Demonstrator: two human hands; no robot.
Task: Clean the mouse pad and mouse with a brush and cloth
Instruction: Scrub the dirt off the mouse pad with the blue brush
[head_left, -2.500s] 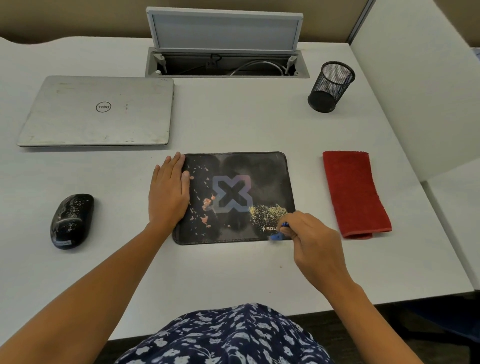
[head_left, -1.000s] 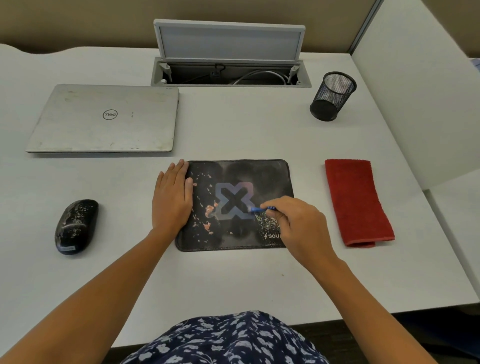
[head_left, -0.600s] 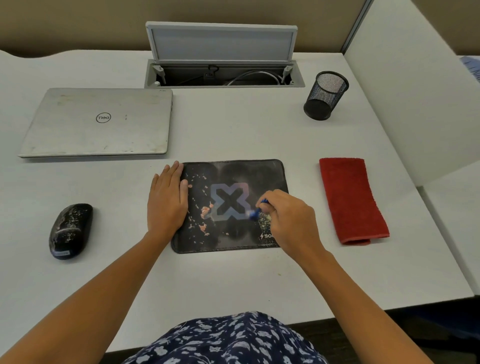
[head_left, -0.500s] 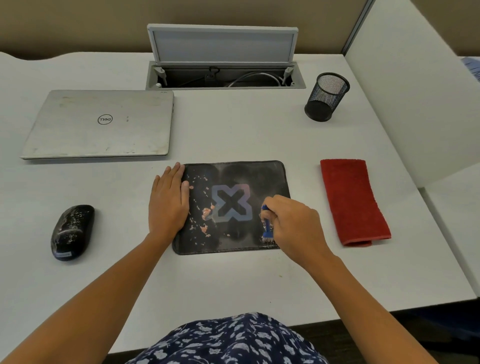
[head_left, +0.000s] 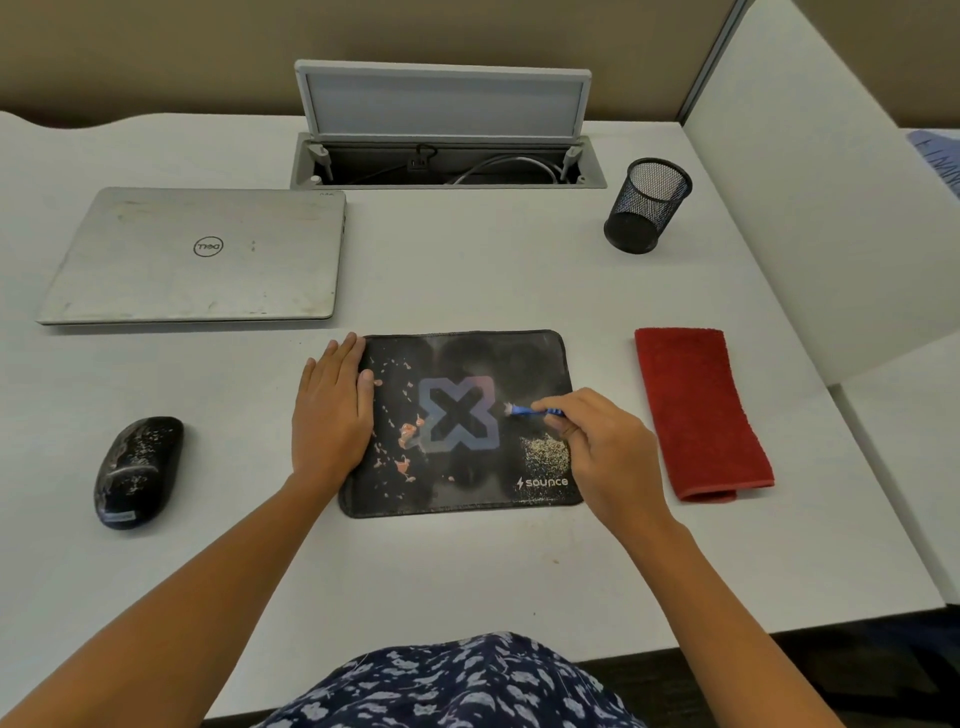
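A black mouse pad (head_left: 467, 358) with a purple X logo lies in the middle of the white desk. Pink crumbs dot its left half and a yellowish patch of dust sits at its lower right. My left hand (head_left: 330, 413) lies flat on the pad's left edge, fingers together. My right hand (head_left: 597, 447) pinches a small blue brush (head_left: 530, 411), whose tip touches the pad just right of the X. A black mouse (head_left: 137, 470) speckled with dirt rests far left. A folded red cloth (head_left: 698, 410) lies right of the pad.
A closed silver laptop (head_left: 202, 254) sits at the back left. Behind the pad is an open cable hatch (head_left: 447, 166) with its lid raised. A black mesh pen cup (head_left: 647, 205) stands back right. A white divider panel (head_left: 831, 182) bounds the desk's right side.
My right hand has swept the brush from the pad's lower right up to just right of the X. The dust patch at the lower right shows again. My left hand has stayed put.
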